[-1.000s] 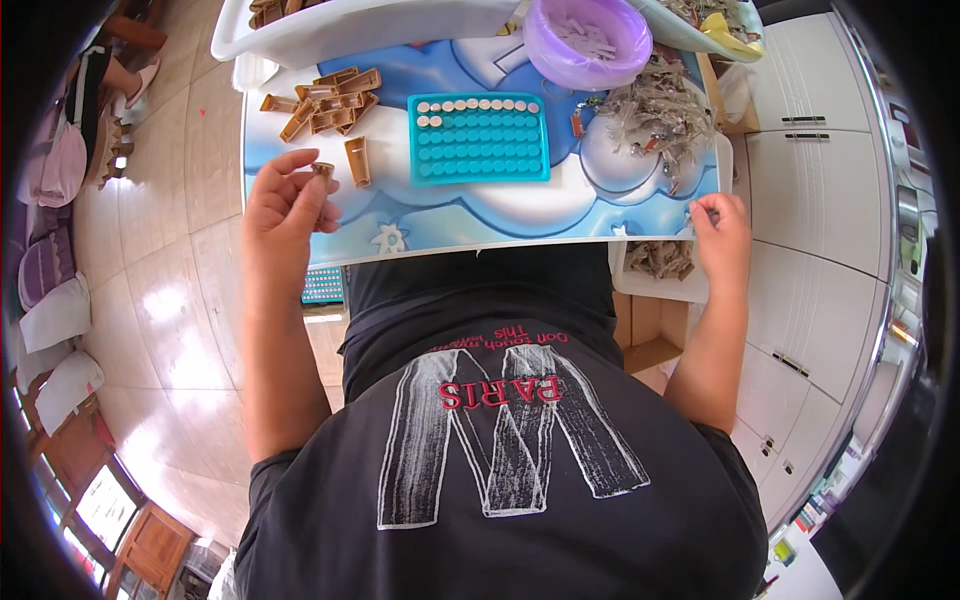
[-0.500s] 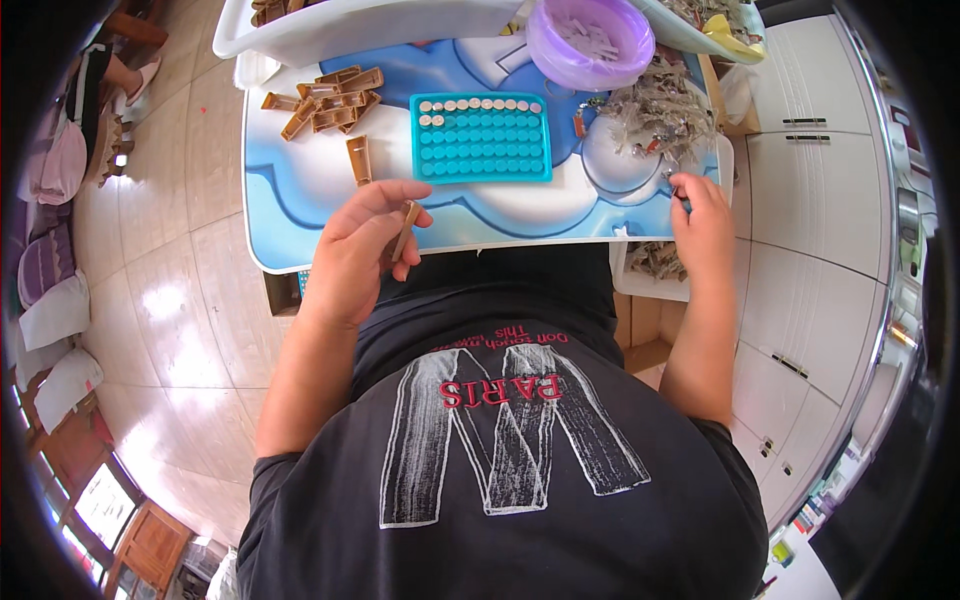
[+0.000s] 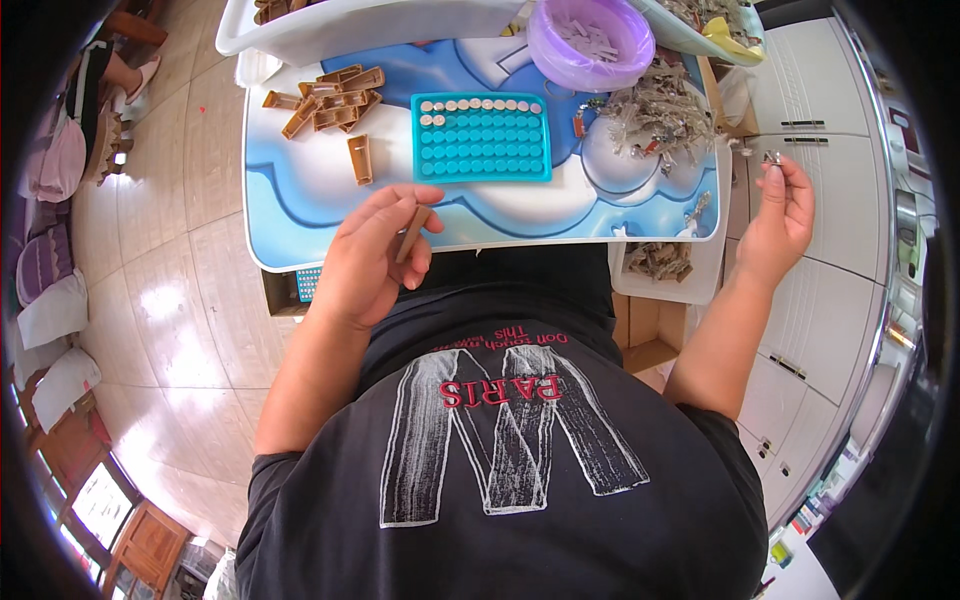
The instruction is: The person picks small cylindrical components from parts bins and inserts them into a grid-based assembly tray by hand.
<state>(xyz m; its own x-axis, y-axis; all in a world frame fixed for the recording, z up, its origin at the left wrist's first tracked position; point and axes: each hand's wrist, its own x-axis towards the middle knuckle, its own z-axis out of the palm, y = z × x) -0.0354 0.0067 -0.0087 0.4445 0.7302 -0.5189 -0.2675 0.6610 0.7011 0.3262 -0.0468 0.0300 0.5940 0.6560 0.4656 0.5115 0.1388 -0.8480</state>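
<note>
My left hand (image 3: 370, 262) is closed around a small brown tapered plastic piece (image 3: 413, 236), just in front of the table's near edge. My right hand (image 3: 782, 225) is raised past the table's right edge, thumb and fingers pinching a small shiny bit (image 3: 771, 159) too small to name. Between the hands lies a teal tray (image 3: 485, 152) of round wells, with white discs (image 3: 480, 105) along its far row and at the start of the second. One brown piece (image 3: 360, 160) lies alone, near a heap of similar pieces (image 3: 335, 103).
Small clear-wrapped parts (image 3: 655, 115) are heaped on the table's right side, below a purple-lined bowl (image 3: 540, 58) of pale pieces. A white bin (image 3: 390, 38) borders the far edge. Another white bin (image 3: 703, 290) sits lower, under the near right corner. White cabinets (image 3: 810, 200) stand at right.
My right hand has moved from the edge of the wrapped heap outward to the right, off the table. My left hand still has the brown piece and has shifted slightly.
</note>
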